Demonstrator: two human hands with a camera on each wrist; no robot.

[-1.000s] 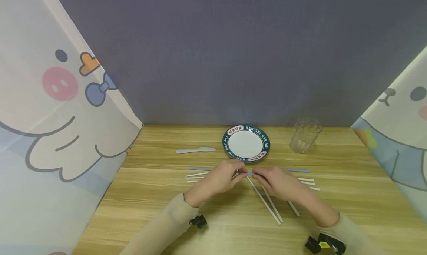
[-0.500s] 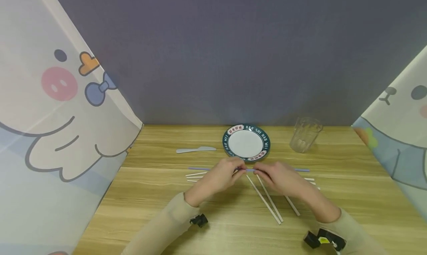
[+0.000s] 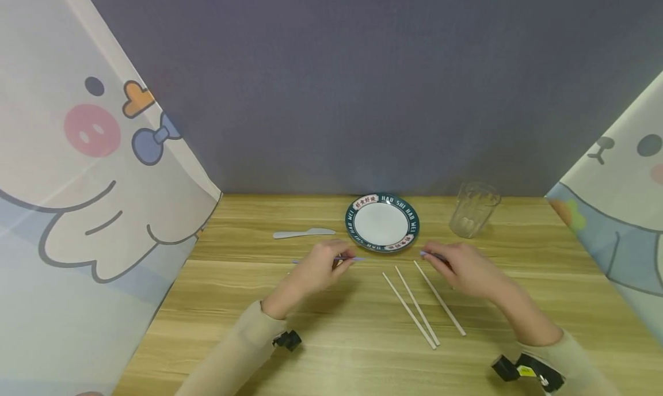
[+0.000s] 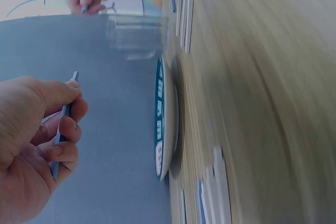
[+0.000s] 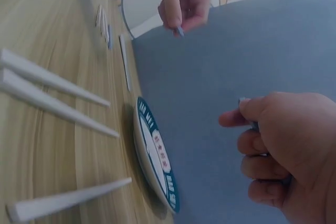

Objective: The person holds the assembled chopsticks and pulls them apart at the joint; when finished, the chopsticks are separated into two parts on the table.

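Observation:
In the head view my left hand pinches a short, thin purple stick, whose tip points right past the fingertips. The left wrist view shows that stick running across the curled fingers. To the right of the plate, my right hand pinches another purple piece, mostly hidden inside its fingers. A gap separates the hands. Three white sticks, like chopsticks, lie slanted on the table between them. White sticks and a purple stick lie beneath the left hand, largely covered by it in the head view.
Behind the hands sits a plate with a dark green lettered rim. A white table knife lies left of it, and a clear glass stands right of it. More white sticks lie on the right side. A grey panel rises behind.
My hands were nearly together, with a purple stick spanning the fingertips. They have moved apart, left hand leftward and right hand rightward, each with a purple piece in its fingers.

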